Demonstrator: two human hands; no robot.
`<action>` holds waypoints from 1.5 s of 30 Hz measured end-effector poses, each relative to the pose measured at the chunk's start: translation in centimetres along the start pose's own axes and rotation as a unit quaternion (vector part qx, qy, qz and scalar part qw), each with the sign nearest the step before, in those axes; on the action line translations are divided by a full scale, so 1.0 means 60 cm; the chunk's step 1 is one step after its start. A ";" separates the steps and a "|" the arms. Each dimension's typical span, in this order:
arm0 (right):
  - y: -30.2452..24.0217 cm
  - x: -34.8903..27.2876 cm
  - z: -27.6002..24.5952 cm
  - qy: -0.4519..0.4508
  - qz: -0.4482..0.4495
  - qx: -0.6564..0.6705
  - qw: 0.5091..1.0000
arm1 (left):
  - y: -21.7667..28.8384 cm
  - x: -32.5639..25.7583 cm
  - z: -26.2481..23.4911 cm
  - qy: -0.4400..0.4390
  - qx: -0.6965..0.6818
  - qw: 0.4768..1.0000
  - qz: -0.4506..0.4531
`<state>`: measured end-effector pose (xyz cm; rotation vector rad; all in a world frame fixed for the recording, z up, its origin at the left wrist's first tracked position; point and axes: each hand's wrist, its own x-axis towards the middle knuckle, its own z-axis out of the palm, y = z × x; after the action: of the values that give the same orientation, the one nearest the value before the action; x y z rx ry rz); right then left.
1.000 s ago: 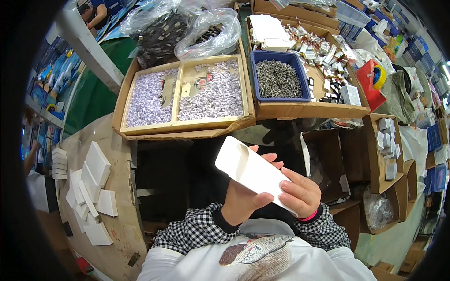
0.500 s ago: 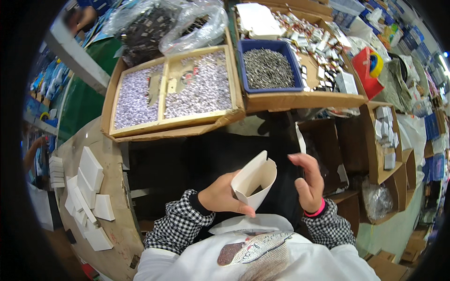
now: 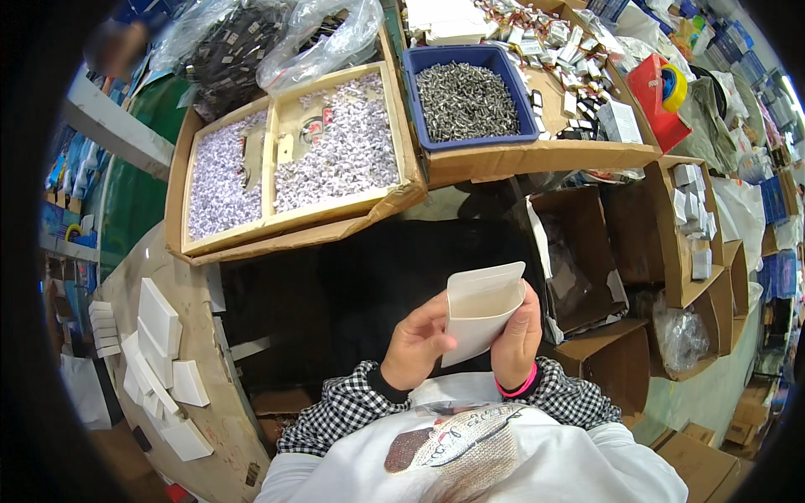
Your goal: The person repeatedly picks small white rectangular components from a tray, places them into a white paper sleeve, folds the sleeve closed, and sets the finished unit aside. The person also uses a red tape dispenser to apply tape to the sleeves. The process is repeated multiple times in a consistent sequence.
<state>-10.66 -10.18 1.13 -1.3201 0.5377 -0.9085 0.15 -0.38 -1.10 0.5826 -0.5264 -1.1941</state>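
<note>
A wooden worktop runs across the top of the view, and lower at the left sits a round wooden table. On the worktop rests a wide cardboard tray split into two compartments, both filled with small pale paper pieces. Beside it to the right stands a blue bin heaped with small grey metal parts. Behind the tray lie clear plastic bags holding dark items. Open brown cartons stand below the worktop's edge at the right, one stacked with small white boxes. Flat white boxes lie in a loose row on the round table.

Close to the person's chest, a small white box is held upright with its top flap open. The left hand grips its left side, thumb and fingers curled around the edge. The right hand, with a pink band at the wrist, clasps its right side from behind.
</note>
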 end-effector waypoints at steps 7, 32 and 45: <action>0.006 -0.007 0.015 0.022 -0.032 -0.033 0.999 | -0.012 0.000 0.022 0.117 0.144 0.980 0.072; 0.016 -0.013 0.003 -0.023 0.086 -0.051 0.995 | 0.001 0.007 0.019 0.163 -0.043 0.984 -0.055; 0.046 -0.010 0.012 0.011 0.031 -0.130 0.991 | -0.032 0.007 0.002 0.236 0.495 0.831 0.095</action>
<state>-9.76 -9.29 -1.49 -1.5206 0.7295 -0.8212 -1.18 -1.33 -2.26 1.6252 -0.7374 -0.4629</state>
